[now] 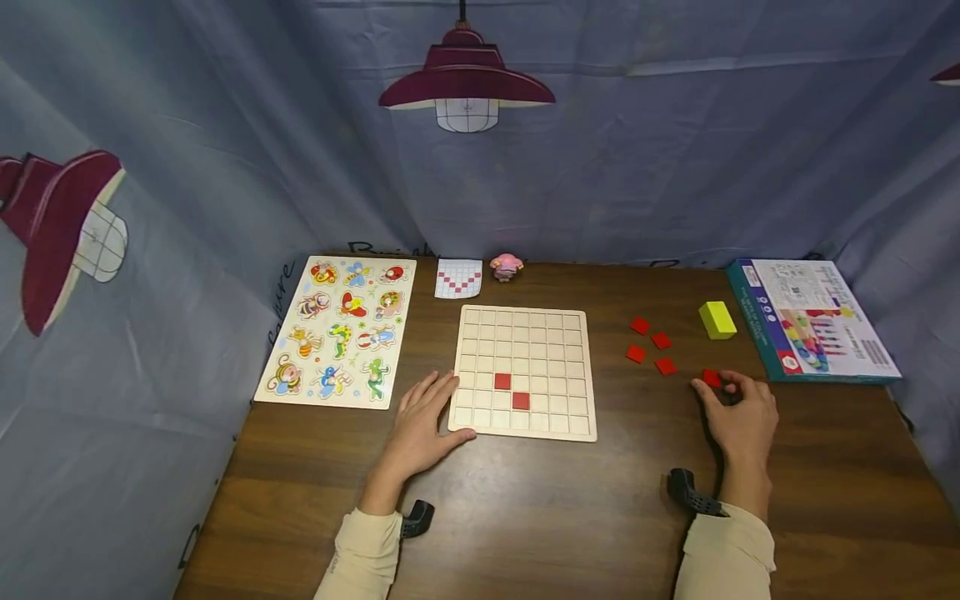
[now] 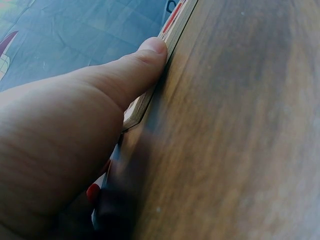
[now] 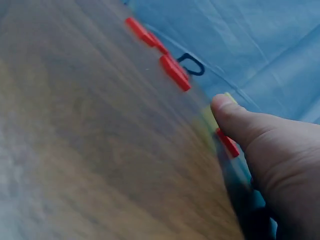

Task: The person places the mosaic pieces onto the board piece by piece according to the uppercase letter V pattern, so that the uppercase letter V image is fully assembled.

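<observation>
In the head view my left hand [image 1: 422,423] rests at the near left corner of a wooden grid board [image 1: 547,371]. Its fingers lie along the left edge and its thumb [image 2: 145,62] touches the front edge. Two red square tiles, one higher [image 1: 502,382] and one lower [image 1: 521,401], sit diagonally in the grid. Over on the right, my right hand [image 1: 742,421] has its thumb and fingers curled round a red square tile [image 1: 711,378] at the table. The right wrist view shows that tile [image 3: 228,143] beside the thumb; the other fingers are hidden there.
Several loose red tiles [image 1: 661,340] lie right of the board. Behind the right hand are a yellow block [image 1: 717,320] and a flat box [image 1: 825,325]. An insect puzzle board [image 1: 337,333] lies left; a pattern card [image 1: 458,278] and pink figurine [image 1: 506,267] are at the back.
</observation>
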Tool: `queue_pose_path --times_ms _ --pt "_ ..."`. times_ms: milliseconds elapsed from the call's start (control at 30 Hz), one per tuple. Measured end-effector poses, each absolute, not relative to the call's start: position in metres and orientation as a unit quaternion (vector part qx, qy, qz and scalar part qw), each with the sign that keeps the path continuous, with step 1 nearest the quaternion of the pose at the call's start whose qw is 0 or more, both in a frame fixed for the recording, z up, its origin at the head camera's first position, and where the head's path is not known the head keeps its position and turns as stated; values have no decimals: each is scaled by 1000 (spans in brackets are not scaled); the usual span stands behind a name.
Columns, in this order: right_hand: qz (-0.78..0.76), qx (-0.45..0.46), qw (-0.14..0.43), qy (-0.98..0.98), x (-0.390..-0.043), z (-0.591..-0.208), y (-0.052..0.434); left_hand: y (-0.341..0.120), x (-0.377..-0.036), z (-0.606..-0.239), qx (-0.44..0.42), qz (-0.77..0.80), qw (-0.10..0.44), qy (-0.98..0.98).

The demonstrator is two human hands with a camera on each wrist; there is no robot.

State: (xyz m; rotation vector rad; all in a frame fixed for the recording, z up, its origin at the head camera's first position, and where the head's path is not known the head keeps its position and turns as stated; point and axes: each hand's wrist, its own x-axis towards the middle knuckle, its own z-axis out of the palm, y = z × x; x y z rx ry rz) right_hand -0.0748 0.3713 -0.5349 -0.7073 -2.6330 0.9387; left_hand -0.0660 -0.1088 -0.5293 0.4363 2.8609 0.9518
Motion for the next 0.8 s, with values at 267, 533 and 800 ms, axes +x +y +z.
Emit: queue_pose_path --times_ms 267,533,800 --pt "293 -240 100 -920 -80 -538 372 -109 -68 -533 143 307 46 940" --pt "303 -231 72 -922 -72 -534 380 -108 -68 -531 145 308 49 939" --pt "282 -217 43 -934 -73 -533 382 -109 -68 -531 142 305 48 940"
